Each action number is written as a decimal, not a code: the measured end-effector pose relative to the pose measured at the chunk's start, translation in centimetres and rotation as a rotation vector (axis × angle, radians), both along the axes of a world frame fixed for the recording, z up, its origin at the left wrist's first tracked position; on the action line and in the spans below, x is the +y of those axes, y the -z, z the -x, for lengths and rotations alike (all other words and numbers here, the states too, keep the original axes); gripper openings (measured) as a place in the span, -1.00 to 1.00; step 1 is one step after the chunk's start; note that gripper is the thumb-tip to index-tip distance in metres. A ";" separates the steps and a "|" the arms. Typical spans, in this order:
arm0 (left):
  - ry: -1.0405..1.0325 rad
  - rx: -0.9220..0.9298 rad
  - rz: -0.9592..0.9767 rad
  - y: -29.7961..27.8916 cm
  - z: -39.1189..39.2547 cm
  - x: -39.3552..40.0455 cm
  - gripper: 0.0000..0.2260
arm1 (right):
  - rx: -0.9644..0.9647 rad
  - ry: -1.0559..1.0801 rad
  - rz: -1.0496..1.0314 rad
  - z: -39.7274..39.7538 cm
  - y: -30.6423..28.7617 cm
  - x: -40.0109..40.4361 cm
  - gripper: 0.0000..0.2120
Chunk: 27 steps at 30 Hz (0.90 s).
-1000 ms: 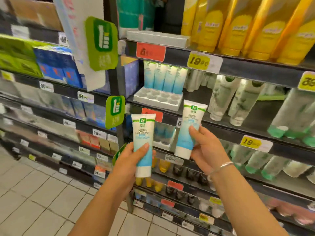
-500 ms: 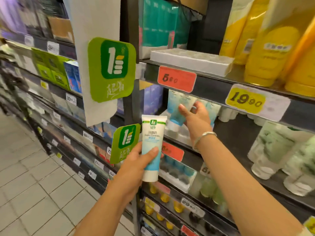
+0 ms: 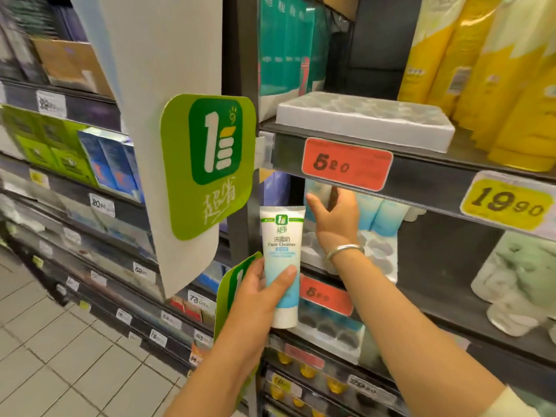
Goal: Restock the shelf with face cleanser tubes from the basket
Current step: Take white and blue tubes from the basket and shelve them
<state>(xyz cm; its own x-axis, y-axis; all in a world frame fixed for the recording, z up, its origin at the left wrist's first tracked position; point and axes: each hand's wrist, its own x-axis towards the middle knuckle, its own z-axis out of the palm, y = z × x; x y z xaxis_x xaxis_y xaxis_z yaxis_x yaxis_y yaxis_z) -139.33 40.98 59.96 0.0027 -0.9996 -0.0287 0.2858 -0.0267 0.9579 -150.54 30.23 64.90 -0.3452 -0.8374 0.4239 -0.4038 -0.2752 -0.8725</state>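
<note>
one face cleanser tube (image 3: 281,267) gripped by left hand (image 3: 261,291).

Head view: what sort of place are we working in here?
Most likely a supermarket or drugstore toiletries aisle. Metal shelves carry price tags such as the red 5.20 tag and yellow 19.90 tag, rows of yellow bottles stand above, and the left hand holds a Face Cleaner tube.

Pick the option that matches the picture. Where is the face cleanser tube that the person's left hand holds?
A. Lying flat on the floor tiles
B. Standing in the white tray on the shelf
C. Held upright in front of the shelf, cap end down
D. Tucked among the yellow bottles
C: the left hand grips the face cleanser tube upright in front of the shelf edge, white cap at the bottom.
</note>
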 end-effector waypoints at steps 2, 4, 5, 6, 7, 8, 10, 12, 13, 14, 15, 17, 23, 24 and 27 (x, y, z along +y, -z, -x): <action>0.006 0.006 0.011 0.1 -0.1 -0.2 -0.49 | 0.021 0.023 0.002 -0.2 0.1 0.0 -0.66; 0.024 0.019 0.020 0.2 -0.1 -0.3 -0.49 | 0.009 0.049 0.008 -0.3 0.3 -0.2 -0.65; 0.034 0.021 0.023 0.3 -0.2 -0.3 -0.50 | -0.005 0.060 0.016 -0.3 0.3 -0.2 -0.65; 0.043 0.022 0.024 0.3 -0.2 -0.3 -0.50 | -0.031 0.063 0.014 -0.4 0.3 -0.2 -0.65; 0.049 0.022 0.024 0.3 -0.2 -0.4 -0.50 | -0.052 0.064 0.019 -0.4 0.4 -0.3 -0.64; 0.053 0.024 0.025 0.3 -0.2 -0.5 -0.50 | -0.058 0.061 0.017 -0.5 0.4 -0.3 -0.63; 0.058 0.030 0.029 0.3 -0.3 -0.6 -0.49 | -0.031 0.042 -0.002 -0.8 0.7 -0.2 -0.64; 0.070 0.033 0.034 0.2 -0.4 -0.6 -0.49 | -0.005 0.013 -0.028 -0.9 1.1 -0.2 -0.69; 0.075 0.034 0.036 0.2 -0.4 -0.6 -0.50 | 0.008 0.006 -0.037 -0.9 1.1 -0.3 -0.72; 0.080 0.036 0.039 0.1 -0.5 -0.6 -0.50 | 0.023 0.002 -0.055 -0.9 1.1 -0.4 -0.73; 0.083 0.040 0.040 0.1 -0.5 -0.6 -0.49 | 0.040 -0.005 -0.076 -0.7 1.0 -0.6 -0.75; 0.091 0.053 0.038 0.1 -0.4 -0.6 -0.48 | 0.084 -0.032 -0.130 -0.3 0.5 -0.8 -0.77; 0.172 0.055 0.048 -0.5 0.6 -0.6 -0.50 | -0.061 -0.175 -0.192 2.0 -0.1 1.8 -0.69; 0.175 0.049 0.055 -0.7 0.8 -0.8 -0.52 | -0.100 -0.199 -0.168 2.5 0.0 2.6 -0.73; 0.157 0.030 0.071 -1.6 1.9 -2.0 -0.65 | -0.185 -0.255 -0.161 4.2 0.4 4.7 -0.87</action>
<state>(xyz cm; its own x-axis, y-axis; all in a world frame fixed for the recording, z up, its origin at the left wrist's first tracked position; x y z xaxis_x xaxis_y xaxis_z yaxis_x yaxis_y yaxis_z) -141.23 38.95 61.55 -0.1536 -0.9871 0.0446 0.3121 -0.0056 0.9500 -154.76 34.92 64.51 -0.1754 -0.9574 0.2295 -0.1704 -0.2000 -0.9648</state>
